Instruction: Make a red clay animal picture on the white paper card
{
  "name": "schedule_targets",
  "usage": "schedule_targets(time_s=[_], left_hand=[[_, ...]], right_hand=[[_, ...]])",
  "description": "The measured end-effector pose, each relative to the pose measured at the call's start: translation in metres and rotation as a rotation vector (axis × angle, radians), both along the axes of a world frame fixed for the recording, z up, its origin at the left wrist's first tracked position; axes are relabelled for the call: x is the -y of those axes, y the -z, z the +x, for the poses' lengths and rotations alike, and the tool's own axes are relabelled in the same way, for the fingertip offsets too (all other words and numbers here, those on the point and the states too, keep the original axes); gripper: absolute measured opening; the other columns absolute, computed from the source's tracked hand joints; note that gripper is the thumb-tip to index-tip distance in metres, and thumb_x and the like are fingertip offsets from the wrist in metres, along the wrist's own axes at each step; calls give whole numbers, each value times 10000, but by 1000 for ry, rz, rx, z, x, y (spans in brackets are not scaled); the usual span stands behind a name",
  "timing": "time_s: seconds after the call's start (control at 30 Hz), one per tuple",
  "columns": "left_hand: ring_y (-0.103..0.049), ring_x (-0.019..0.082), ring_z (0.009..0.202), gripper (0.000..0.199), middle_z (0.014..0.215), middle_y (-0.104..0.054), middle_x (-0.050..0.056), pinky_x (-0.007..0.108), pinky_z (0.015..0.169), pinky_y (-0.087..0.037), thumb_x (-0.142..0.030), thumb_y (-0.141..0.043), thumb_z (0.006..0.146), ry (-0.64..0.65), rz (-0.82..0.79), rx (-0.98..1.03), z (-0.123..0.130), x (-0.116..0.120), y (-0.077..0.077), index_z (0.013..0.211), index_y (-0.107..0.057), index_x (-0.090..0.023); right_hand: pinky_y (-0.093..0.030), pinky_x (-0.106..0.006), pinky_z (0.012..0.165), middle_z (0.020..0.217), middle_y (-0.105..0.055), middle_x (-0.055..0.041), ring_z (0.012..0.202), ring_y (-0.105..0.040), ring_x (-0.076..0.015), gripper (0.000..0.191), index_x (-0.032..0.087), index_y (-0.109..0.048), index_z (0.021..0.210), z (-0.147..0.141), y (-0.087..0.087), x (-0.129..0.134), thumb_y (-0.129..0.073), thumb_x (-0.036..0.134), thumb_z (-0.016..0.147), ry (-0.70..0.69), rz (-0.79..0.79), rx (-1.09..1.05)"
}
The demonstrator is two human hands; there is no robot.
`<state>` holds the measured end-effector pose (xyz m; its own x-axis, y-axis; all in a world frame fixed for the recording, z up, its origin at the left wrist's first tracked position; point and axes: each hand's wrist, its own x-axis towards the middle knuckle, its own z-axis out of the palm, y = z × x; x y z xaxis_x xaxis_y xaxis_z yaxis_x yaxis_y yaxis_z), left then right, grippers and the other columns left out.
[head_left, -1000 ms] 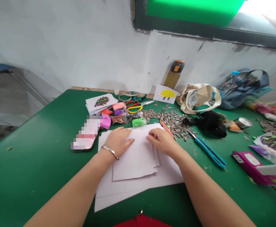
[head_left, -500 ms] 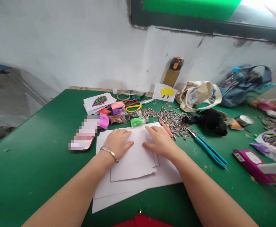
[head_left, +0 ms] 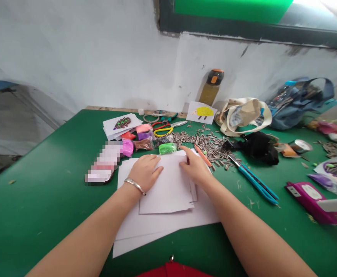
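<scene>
Resting the left hand (head_left: 145,173) over the left edge of the small white sheet (head_left: 168,196), with a silver bracelet (head_left: 135,185) at the wrist, fingers loosely straight and close together, thumb spread away over the paper. Laying the right hand (head_left: 195,169) over the right edge of the same small sheet, with a wide gap between thumb and forefinger and the forefinger stretched past the far edge, near a packet of green clay (head_left: 167,149). Pinching nothing visible with either hand; hard to tell about any fingertip tucked under the paper. Between both hands, the small sheet itself, ragged at its near right corner, on top of larger white sheets (head_left: 145,227) on the green counter (head_left: 55,173). Beyond the small sheet, scissors (head_left: 164,132) with red and yellow handles, and farther back a card (head_left: 202,113) with a yellow hedgehog, in front of a bottle (head_left: 211,88). To the far right of the small sheet, a scatter of striped seeds (head_left: 211,146), with a blue craft knife (head_left: 255,182) nearer. Left of the small sheet, a pixelated flat object (head_left: 103,163); beyond its far left corner, a stack of pictures (head_left: 122,123).
</scene>
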<state>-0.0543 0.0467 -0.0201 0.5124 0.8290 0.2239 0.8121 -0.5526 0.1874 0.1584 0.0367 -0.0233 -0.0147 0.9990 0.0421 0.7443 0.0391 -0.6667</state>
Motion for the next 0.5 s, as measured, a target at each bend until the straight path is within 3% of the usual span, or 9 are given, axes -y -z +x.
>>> schedule_targets(time_s=[0.1, 0.23, 0.37, 0.5], left_hand=[[-496, 335, 1238, 474, 1301, -576, 189, 476, 1064, -372, -389, -515, 886, -47, -53, -54, 1, 0, 2, 1242, -599, -86], [-435, 371, 1291, 539, 1351, -534, 191, 514, 1080, -345, -447, -529, 873, -77, -113, -82, 1, -1, 4, 1289, -571, -108], [-501, 342, 1232, 478, 1275, -604, 162, 505, 1066, -373, -421, -512, 882, -36, -76, -40, 0, -2, 4, 1237, -608, -116], [-577, 299, 1138, 399, 1154, -677, 137, 470, 1032, -422, -373, -457, 904, 0, 59, 74, -4, -5, 4, 1139, -659, -121]], right_hand=[[-451, -298, 689, 828, -668, -20, 738, -589, -196, 613, 228, -462, 1381, 5, 3, -2, -514, 166, 773, 40, 53, -22], [-461, -334, 741, 884, -684, -51, 769, -600, -206, 493, 180, -567, 1285, 3, 5, -4, -498, 197, 797, 47, 100, -18], [-459, -339, 774, 916, -702, -48, 810, -620, -207, 324, 189, -679, 1059, 1, 2, -3, -448, 206, 833, 34, 119, -33], [-462, -336, 759, 897, -706, -39, 801, -626, -207, 300, 206, -682, 1008, -1, 0, -1, -432, 213, 842, 63, 122, -37]])
